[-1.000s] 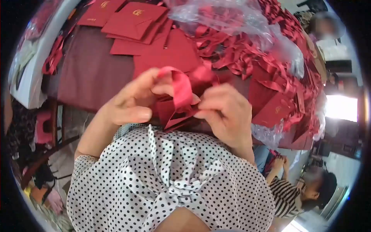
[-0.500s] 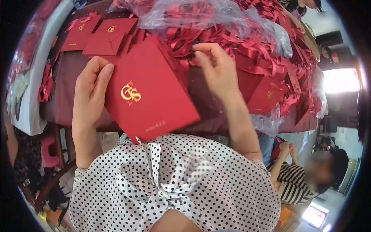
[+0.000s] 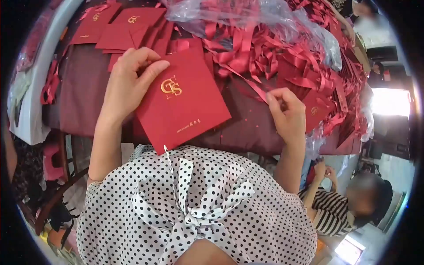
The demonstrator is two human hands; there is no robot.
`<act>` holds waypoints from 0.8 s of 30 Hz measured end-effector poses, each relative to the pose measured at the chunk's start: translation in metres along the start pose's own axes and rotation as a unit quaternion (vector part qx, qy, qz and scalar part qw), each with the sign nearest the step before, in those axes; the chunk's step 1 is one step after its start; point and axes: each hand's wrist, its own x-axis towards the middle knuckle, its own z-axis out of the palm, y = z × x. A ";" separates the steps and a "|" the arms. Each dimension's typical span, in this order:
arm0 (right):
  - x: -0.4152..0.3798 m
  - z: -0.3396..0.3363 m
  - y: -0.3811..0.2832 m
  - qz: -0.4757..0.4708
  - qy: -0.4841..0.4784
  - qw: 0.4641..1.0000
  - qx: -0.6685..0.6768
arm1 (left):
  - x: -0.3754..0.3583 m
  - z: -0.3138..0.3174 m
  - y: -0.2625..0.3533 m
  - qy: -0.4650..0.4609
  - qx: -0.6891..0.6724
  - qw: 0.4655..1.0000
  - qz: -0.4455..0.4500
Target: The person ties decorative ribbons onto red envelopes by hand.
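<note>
A broad table with a dark maroon surface (image 3: 81,95) fills the middle. At left stand a curved, dark brown wooden chair (image 3: 66,154) and a pink plastic stool (image 3: 54,171). At far right glows a blown-out white rectangle of light (image 3: 391,107); a smaller bright patch (image 3: 350,249) shines lower down.

The front bag (image 3: 196,95) has big, curly gold letters (image 3: 171,88) that look like G and S. Lower down is a line of gold writing (image 3: 188,126), too tiny to read. Two back bags, the left one (image 3: 86,34) and its neighbor (image 3: 148,16), have gold letters like that too. The right bag (image 3: 309,118) has a small gold mark (image 3: 314,111) I can't read.
</note>
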 end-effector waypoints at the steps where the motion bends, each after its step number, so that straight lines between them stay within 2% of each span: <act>1: -0.012 -0.003 0.001 0.063 -0.003 0.998 0.015 | 0.003 0.002 -0.001 -0.004 -0.005 1.000 0.002; 2: -0.022 -0.005 0.004 0.127 -0.007 0.991 0.029 | 0.005 0.003 -0.003 -0.009 -0.010 1.000 0.004; 4: -0.039 -0.014 0.011 0.149 0.004 0.989 0.023 | 0.010 0.005 -0.004 0.005 0.032 0.999 0.029; 6: -0.052 -0.024 0.008 0.126 -0.060 0.990 -0.009 | 0.012 0.007 -0.003 0.003 0.067 0.997 0.044; 7: -0.055 -0.028 0.005 0.138 -0.129 0.982 -0.029 | 0.012 0.006 -0.002 -0.004 0.063 0.997 0.048; 10: -0.053 -0.025 0.006 0.111 -0.120 0.985 -0.046 | 0.014 0.005 0.004 -0.043 0.081 0.995 0.040; 11: -0.047 -0.020 0.017 0.067 -0.043 0.997 -0.017 | 0.013 0.007 0.004 -0.046 0.078 0.995 0.042; 13: -0.028 -0.017 0.013 0.086 0.033 0.993 -0.074 | 0.010 0.007 0.005 -0.043 0.124 0.990 0.052; 14: -0.019 -0.012 0.007 0.132 0.024 0.990 -0.042 | 0.008 0.007 0.006 -0.043 0.123 0.990 0.055; 16: -0.008 0.003 0.029 0.046 0.014 0.993 -0.106 | 0.005 0.009 0.006 -0.044 0.101 0.993 0.052; 20: 0.007 0.036 0.064 0.034 -0.004 0.991 -0.131 | -0.001 0.008 0.002 -0.022 0.106 0.992 0.062; 22: 0.007 0.024 0.048 0.042 -0.003 0.994 -0.104 | -0.004 0.008 -0.006 -0.030 -0.063 0.998 -0.008; 23: 0.006 0.018 0.035 -0.006 0.057 0.997 -0.060 | -0.005 0.007 -0.008 -0.046 -0.156 0.986 -0.042; 24: 0.008 0.011 0.012 0.020 0.057 0.998 -0.015 | -0.003 0.004 -0.007 -0.080 -0.200 0.974 -0.070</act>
